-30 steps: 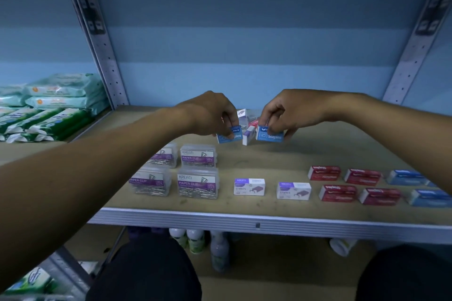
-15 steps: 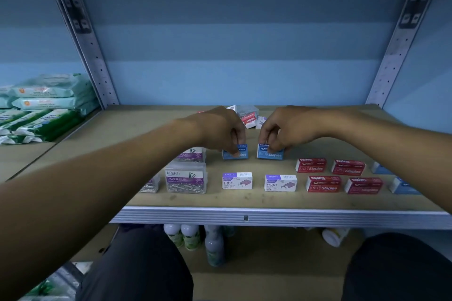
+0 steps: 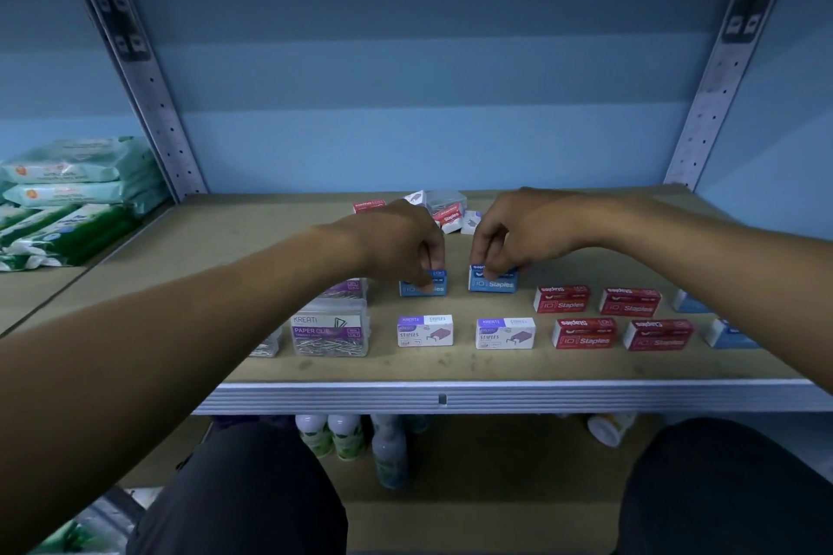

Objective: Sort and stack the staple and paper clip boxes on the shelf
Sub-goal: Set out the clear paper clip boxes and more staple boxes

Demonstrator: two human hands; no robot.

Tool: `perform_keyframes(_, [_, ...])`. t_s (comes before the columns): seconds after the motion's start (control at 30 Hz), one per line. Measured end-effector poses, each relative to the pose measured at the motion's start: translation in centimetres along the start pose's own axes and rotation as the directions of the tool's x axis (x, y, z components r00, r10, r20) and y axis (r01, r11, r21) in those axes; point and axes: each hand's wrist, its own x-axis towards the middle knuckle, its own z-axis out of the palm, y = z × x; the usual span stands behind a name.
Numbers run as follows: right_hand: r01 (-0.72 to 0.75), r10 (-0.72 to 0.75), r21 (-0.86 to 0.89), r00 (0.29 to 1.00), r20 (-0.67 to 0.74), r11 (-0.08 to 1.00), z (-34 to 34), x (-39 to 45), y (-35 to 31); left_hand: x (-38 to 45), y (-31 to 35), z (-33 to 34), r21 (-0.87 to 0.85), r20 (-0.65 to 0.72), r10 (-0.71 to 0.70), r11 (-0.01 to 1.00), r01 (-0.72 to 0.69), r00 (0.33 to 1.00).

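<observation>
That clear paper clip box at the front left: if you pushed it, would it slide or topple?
The clear paper clip box looks squat with a flat base, so it would probably slide, not tip. It looks full of metal clips, so likely heavy for its size. The walls look like smooth plastic, perhaps slippery.

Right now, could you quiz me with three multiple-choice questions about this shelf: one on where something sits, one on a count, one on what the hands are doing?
1. Where are the wet-wipe packs?
A. far left
B. front right
C. under the shelf

2. How many red staple boxes stand in the sorted rows on the right?
A. two
B. four
C. six

3. What is each hand doing?
A. hanging free
B. pinching a blue staple box
C. opening a clear box

Answers:
1 A, the wet-wipe packs lie at the far left.
2 B, the red staple boxes form two rows of two.
3 B, the left hand and right hand each pinch a blue staple box standing on the shelf.
</observation>
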Motion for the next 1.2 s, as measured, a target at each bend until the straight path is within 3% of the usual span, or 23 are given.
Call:
perform_keyframes(0.43, [-0.076, 0.084, 0.103, 0.993, -0.077, 0.992, -3.4, -4.8, 6.6, 4.4, 5.1, -1.8, 0.01, -0.135, 0.044, 0.999, -0.043, 0.99])
perform_keyframes(0.87, [-0.236, 0.243, 0.065, 0.958, -0.152, 0.97, -4.4, -12.6, 16.2, 12.4, 16.1, 0.4, -0.053, -0.101, 0.181, 0.981, -0.187, 0.978])
perform_keyframes(1.2, [-0.311, 0.311, 0.033, 0.93, -0.195, 0.95, -4.1, -15.1, 19.6, 15.7, 21.0, 1.9, -0.064, -0.072, 0.218, 0.973, -0.222, 0.973])
